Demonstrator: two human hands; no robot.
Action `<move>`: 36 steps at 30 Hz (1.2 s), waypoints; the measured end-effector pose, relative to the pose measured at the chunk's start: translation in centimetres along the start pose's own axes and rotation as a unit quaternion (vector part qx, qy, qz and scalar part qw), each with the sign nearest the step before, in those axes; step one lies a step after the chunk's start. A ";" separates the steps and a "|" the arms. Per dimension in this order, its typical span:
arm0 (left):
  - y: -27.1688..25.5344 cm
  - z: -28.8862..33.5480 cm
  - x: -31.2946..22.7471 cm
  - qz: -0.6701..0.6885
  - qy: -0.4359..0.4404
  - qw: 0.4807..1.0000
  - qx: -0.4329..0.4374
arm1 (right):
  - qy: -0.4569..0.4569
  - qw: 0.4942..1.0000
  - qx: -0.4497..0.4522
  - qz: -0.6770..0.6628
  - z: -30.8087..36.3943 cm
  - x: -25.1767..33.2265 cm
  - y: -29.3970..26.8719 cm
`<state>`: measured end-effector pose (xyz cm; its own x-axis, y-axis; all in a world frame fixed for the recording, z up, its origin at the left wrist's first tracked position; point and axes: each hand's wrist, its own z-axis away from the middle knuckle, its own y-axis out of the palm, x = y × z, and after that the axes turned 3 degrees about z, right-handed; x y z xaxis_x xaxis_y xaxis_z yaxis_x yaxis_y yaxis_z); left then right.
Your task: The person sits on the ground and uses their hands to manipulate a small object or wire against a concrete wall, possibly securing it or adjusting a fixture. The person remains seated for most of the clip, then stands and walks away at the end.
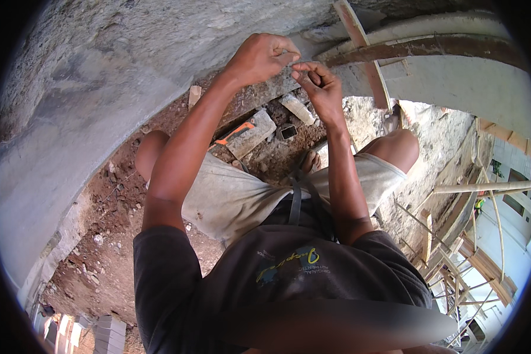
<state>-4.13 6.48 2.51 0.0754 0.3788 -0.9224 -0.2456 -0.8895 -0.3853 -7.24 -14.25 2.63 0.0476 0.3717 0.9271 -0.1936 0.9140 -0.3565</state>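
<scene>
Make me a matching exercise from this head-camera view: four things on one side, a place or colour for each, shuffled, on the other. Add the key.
Column one
1. Left hand
2. Orange-handled tool
3. Shirt
4. Wooden strip

Column two
A. Dark, with a print on the chest
B. At the upper right, crossing a brown curved band
C. Raised, close beside the right hand
D. Low down, by a grey block

Pairs: 1-C, 2-D, 3-A, 4-B
</scene>
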 end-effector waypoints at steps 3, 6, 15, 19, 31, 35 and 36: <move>0.7 -0.3 0.3 0.035 0.005 0.999 0.007 | -0.051 0.992 -0.053 0.106 -0.1 0.2 -0.1; 0.9 -0.3 0.2 0.033 0.000 0.999 0.019 | -0.093 0.979 -0.087 0.158 0.0 0.5 -0.5; 0.2 0.5 -1.7 -0.035 0.006 0.998 0.052 | 0.250 0.798 0.146 -0.529 -1.5 -1.2 -1.0; 0.2 0.2 -0.6 -0.016 -0.003 1.000 0.006 | 0.150 0.956 -0.025 -0.252 -1.0 -1.2 -0.1; -0.5 -0.3 0.3 -0.004 -0.011 1.000 -0.024 | 0.155 0.875 0.139 -0.436 -0.8 -0.4 -0.6; -0.6 -0.3 0.1 -0.014 -0.025 1.000 -0.010 | 0.078 0.987 0.020 -0.139 -0.5 -0.6 -0.3; -0.7 -0.3 0.0 -0.015 -0.042 0.999 -0.002 | 0.045 0.997 -0.010 -0.059 -0.6 -0.6 0.0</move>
<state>-3.62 7.00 2.71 0.0006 0.4259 -0.9048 -0.2404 -0.8782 -0.4135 -6.70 -14.37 2.03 0.1565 0.2740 0.9489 -0.1624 0.9548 -0.2490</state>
